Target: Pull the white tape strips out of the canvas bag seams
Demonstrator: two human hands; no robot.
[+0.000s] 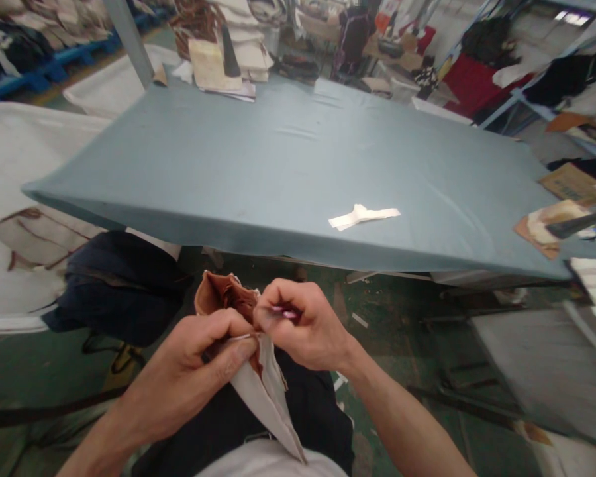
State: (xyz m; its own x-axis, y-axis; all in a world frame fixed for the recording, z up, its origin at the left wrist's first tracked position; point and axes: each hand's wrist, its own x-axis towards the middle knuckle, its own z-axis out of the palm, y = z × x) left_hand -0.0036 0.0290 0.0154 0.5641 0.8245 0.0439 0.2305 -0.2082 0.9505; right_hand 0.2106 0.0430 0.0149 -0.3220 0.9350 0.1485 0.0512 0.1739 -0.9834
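Above my lap is a sewn fabric piece [265, 397], off-white on one side and rust-brown inside, with rough edges. My left hand [198, 361] pinches its edge between thumb and fingers. Close against that spot, my right hand [302, 324] is closed around a small slim tool [285, 311] with a pinkish part; its tip is hidden by the fingers and the fabric. The brown part [223, 295] of the piece stands up, folded open, beyond my left fingers. Its pale end hangs down toward my body.
A table [278, 172] with a blue-green cover stretches ahead. Pale strips [362, 215] lie near its front edge. Stacked pieces [243, 46] stand at the back left, a brush-like tool [581, 222] at the right. A dark cloth bundle [119, 285] and white bin [10, 152] are left.
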